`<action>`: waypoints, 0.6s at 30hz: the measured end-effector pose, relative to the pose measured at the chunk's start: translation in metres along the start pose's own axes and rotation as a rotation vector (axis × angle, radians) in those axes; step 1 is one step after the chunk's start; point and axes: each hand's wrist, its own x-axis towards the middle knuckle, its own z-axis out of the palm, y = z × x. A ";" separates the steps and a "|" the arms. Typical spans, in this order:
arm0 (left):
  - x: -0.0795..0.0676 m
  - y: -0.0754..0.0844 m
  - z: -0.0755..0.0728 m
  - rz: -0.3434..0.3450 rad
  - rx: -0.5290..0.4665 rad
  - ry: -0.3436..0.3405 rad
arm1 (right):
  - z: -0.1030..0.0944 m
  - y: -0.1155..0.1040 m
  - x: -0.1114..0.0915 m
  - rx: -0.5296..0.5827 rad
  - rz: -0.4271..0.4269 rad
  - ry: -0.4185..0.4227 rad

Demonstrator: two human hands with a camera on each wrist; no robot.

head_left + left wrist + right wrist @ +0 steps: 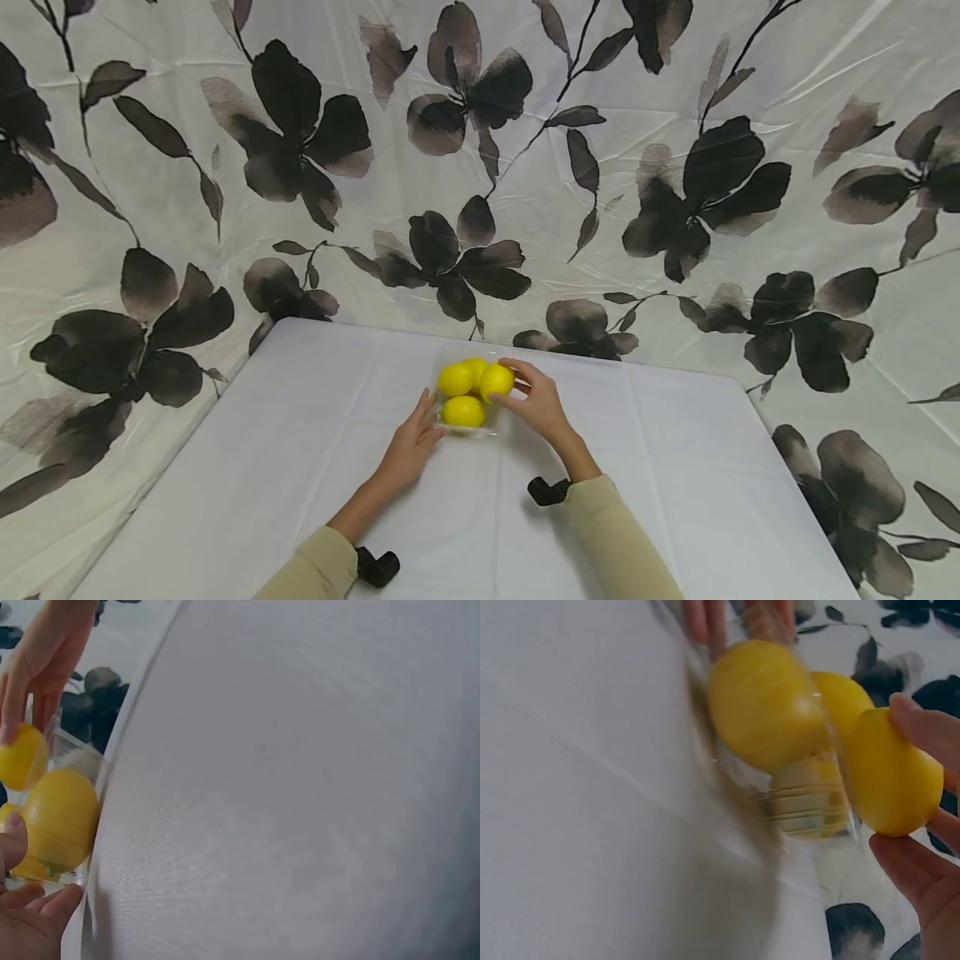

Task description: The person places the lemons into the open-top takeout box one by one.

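A clear plastic box [483,432] holds several yellow lemons, one of them a lemon [462,412] at its near end. My left hand [406,448] grips the box by its left side; the left wrist view shows the thumb at the wall and fingers beside the base. Between the thumb and fingers of my right hand [542,410] is another lemon [894,776], pinched at the right side of the box and higher than the others. Through the box wall in the right wrist view, a large lemon [763,705] shows near the left hand's fingers.
A white cloth covers the table [322,467], and the box is near its far edge. Behind hangs a pale curtain [555,200] with dark flowers. Black wrist mounts [548,492] sit at both sleeves.
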 end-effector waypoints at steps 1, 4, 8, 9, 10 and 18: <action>0.001 0.000 0.000 0.003 0.003 -0.001 | 0.003 0.000 0.000 -0.034 -0.013 -0.023; 0.002 -0.001 0.001 0.013 0.012 -0.003 | 0.008 -0.001 0.002 -0.142 -0.053 -0.065; 0.004 -0.001 0.001 0.006 0.019 0.005 | 0.011 -0.004 0.005 -0.209 -0.074 -0.086; 0.004 0.000 0.001 0.004 0.018 0.005 | 0.011 -0.005 0.006 -0.206 -0.073 -0.083; 0.005 -0.001 0.001 0.005 0.018 0.005 | 0.011 -0.005 0.006 -0.198 -0.071 -0.077; 0.011 -0.003 0.000 0.023 0.009 0.004 | 0.009 -0.002 0.001 -0.130 -0.065 0.002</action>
